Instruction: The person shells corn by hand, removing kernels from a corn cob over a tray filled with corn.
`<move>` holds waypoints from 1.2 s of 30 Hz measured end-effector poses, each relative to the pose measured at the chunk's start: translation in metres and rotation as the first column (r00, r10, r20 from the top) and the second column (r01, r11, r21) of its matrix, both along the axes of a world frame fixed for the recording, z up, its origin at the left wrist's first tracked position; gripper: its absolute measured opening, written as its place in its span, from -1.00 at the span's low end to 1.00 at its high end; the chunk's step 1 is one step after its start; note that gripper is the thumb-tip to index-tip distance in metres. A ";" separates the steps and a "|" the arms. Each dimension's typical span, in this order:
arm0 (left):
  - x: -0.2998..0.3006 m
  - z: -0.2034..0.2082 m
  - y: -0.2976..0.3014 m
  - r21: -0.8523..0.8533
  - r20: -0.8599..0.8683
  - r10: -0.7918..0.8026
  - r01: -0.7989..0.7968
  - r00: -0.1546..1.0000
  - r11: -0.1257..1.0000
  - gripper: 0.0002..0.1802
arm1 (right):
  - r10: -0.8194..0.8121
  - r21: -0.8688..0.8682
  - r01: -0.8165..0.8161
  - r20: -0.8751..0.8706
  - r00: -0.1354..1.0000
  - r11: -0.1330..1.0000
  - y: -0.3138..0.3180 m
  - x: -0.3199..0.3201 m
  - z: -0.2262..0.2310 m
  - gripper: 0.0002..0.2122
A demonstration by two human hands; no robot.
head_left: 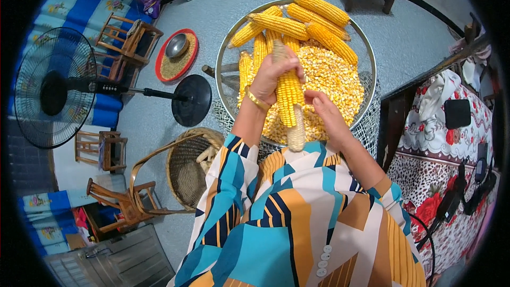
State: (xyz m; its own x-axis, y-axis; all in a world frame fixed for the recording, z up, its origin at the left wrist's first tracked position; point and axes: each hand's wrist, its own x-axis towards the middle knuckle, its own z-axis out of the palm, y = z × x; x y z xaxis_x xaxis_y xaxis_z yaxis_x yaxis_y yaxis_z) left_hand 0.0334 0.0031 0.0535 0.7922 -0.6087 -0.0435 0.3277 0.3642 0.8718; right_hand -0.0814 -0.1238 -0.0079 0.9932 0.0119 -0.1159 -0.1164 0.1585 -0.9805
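Gripping firmly in the bare left hand [271,77], above a wide round silvery-rimmed metal tray [374,69], a corn cob of yellow kernels [289,98] with a pale stripped end towards six o'clock. Holding the bare right hand [328,117] half open just beside, at four o'clock; cannot tell if touching. Beneath, loose yellow kernels [334,82]; from nine round to two o'clock, whole yellow cobs [321,10]. Near half past seven, a brown woven basket [181,162] with pale bare cobs [205,156].
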 end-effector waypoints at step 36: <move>-0.056 -0.006 0.003 0.104 0.073 0.470 -0.476 0.880 0.874 -0.40 | 0.542 0.955 -0.238 0.108 0.833 0.176 -0.001 0.001 -0.009 -0.35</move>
